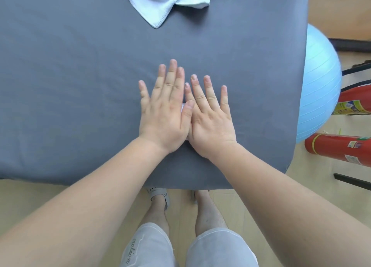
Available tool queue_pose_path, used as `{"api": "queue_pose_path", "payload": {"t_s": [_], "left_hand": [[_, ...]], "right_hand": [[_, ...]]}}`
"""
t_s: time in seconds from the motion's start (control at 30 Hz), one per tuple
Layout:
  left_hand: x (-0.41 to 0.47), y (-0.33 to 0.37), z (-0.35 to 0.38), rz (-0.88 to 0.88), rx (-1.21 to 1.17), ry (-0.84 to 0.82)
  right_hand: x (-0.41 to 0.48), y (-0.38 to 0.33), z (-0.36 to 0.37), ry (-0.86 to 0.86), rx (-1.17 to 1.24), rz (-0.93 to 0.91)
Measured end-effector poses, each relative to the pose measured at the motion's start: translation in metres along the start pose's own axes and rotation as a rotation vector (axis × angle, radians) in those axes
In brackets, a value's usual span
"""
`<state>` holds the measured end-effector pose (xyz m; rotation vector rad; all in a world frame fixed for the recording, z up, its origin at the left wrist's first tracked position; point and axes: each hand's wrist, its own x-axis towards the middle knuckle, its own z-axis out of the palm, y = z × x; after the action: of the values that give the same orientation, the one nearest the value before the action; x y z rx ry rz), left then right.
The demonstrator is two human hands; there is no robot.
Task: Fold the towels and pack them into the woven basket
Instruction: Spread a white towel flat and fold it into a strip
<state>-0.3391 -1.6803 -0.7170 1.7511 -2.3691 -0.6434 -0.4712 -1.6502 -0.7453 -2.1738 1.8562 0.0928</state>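
Note:
My left hand (163, 110) and my right hand (210, 116) lie flat, palms down and side by side, on the grey cloth-covered table (70, 86), fingers spread and holding nothing. A sliver of something white (183, 107) shows between the two hands; I cannot tell what it is. At the far edge of the table lies a heap of white and pale blue towels (160, 1), one corner pointing toward me. The woven basket is not in view.
A light blue exercise ball (319, 82) sits beside the table's right edge. Red fire extinguishers (339, 150) lie on the floor at the right. Dark metal legs stand further right. My legs are below the table's near edge.

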Motion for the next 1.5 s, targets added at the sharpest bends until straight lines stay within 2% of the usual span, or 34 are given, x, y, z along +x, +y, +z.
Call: {"api": "queue_pose_path", "payload": {"t_s": [0.1,0.3,0.7,0.9,1.0,1.1,1.23,1.37,1.5], "left_hand": [[0.009,-0.002,0.019,-0.021,0.070,-0.078],[0.014,-0.012,0.036,-0.045,0.083,-0.070],[0.016,-0.012,0.038,-0.052,0.179,-0.135],[-0.001,-0.015,0.017,0.071,0.104,-0.208],[-0.016,-0.018,-0.006,0.163,0.167,-0.302],[-0.024,-0.011,-0.028,0.194,0.225,-0.381],[-0.038,0.006,-0.060,0.099,0.090,-0.426],[-0.060,0.029,-0.108,-0.144,-0.224,-0.432],[-0.079,0.052,-0.165,-0.271,-0.402,-0.383]], "right_hand": [[0.001,0.007,0.002,0.009,0.064,-0.002],[0.006,0.013,0.010,0.047,0.152,0.078],[0.007,0.013,0.008,-0.039,0.104,0.084],[-0.015,0.023,0.002,-0.022,0.143,0.069],[-0.037,0.031,-0.009,0.001,0.135,0.034],[-0.047,0.028,-0.033,-0.077,0.168,0.009],[-0.059,0.020,-0.074,-0.205,0.205,-0.068],[-0.072,0.016,-0.126,-0.273,0.427,-0.014],[-0.088,0.008,-0.180,-0.283,0.527,0.003]]}}
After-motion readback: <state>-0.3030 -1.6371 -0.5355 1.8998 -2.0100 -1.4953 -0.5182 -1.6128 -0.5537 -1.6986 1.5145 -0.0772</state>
